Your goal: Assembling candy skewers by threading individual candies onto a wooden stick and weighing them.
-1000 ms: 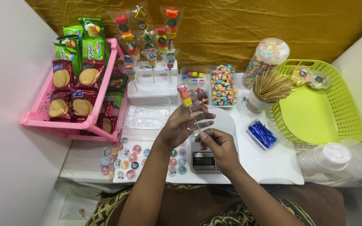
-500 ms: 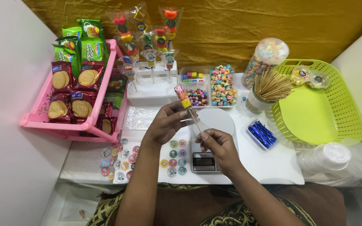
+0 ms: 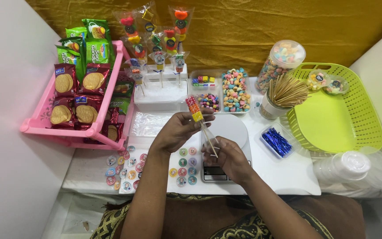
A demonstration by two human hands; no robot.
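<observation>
Above the scale (image 3: 217,170), both hands grip one candy skewer (image 3: 202,126).

Left hand (image 3: 175,130) pinches the skewer near its red and yellow candies, which point toward 11 o'clock; right hand (image 3: 228,157) is closed on the stick's lower end and what looks like a clear sleeve. Stickers (image 3: 184,166) lie on the bench at 6 o'clock of the left hand. Judging by the grip, wrapping is in hand; sliding the sleeve over the candies calls for a steady stick.

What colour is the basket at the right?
The basket is lime green, seen clearly in the head view.
</observation>
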